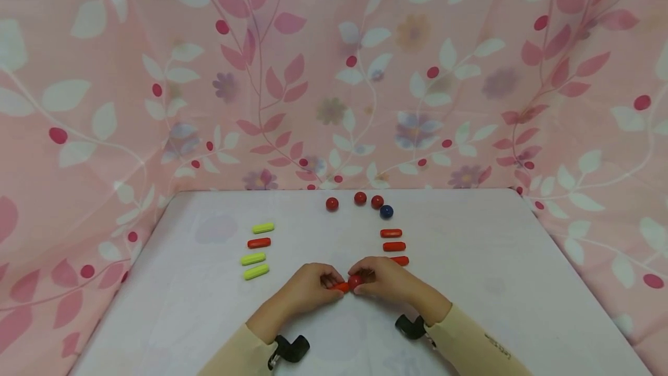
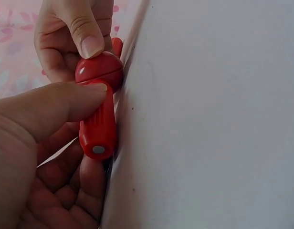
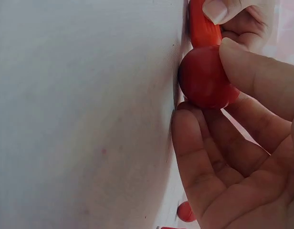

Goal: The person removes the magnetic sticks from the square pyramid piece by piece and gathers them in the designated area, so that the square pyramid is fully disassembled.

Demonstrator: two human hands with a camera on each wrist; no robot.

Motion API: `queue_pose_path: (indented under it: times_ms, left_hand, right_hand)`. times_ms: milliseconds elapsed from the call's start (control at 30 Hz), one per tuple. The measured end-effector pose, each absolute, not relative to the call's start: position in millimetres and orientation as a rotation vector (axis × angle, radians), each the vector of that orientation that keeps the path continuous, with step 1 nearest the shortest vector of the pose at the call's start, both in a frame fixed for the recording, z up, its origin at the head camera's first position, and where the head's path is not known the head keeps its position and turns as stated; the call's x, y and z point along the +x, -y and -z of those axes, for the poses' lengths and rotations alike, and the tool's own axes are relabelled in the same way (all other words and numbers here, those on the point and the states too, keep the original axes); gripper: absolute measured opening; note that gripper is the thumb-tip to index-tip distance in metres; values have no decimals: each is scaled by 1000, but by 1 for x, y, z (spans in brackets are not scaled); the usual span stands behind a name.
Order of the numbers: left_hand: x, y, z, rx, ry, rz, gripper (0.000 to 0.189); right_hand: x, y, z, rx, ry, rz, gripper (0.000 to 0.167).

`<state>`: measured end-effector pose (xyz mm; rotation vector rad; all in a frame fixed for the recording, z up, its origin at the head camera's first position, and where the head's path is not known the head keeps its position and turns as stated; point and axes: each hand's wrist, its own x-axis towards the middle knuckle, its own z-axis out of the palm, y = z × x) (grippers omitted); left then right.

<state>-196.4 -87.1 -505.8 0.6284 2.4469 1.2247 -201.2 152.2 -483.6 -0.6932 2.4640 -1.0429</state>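
Near the front middle of the table, my left hand (image 1: 310,288) pinches a red magnetic rod (image 2: 97,131) between thumb and fingers. A round, silvery spot shows at the rod's near end in the left wrist view. My right hand (image 1: 388,280) holds a red ball (image 3: 204,78) between its thumb and fingers. The rod's far end meets the ball, and both pieces are low over the tabletop. In the head view the fingers cover part of each piece.
On the white table (image 1: 177,306), yellow-green rods (image 1: 253,259) and one red rod (image 1: 258,243) form a column at left. More red rods (image 1: 394,246) lie at right. Three red balls (image 1: 360,198) and a dark blue ball (image 1: 386,212) sit near the back edge, before a floral cloth (image 1: 334,74).
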Motion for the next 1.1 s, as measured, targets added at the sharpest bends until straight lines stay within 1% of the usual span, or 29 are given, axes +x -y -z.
queue_pose_path:
  times_ms: [300, 400, 500, 633, 833, 933, 1100]
  left_hand:
    - [-196, 90, 503, 589, -2399, -1209, 12]
    - [-196, 91, 502, 567, -2390, -1204, 13]
    - [-197, 91, 502, 548, -2383, -1211, 13]
    - [-198, 89, 501, 553, -2389, -1222, 12]
    - [-197, 86, 501, 534, -2381, -1223, 12]
    - [-196, 85, 501, 516, -2360, -1221, 12]
    - [-196, 86, 499, 513, -2364, -1218, 12]
  right_hand:
    - [-201, -160, 477, -660, -2513, 971, 29]
    - [-204, -174, 469, -594, -2599, 1020, 30]
    - [-213, -191, 459, -479, -2659, 1138, 34]
    - [-237, -216, 451, -340, -2707, 1202, 40]
    - [-282, -246, 457, -241, -2806, 1150, 42]
    - [-300, -249, 463, -151, -2831, 1151, 42]
    - [-323, -244, 474, -95, -2871, 1143, 39]
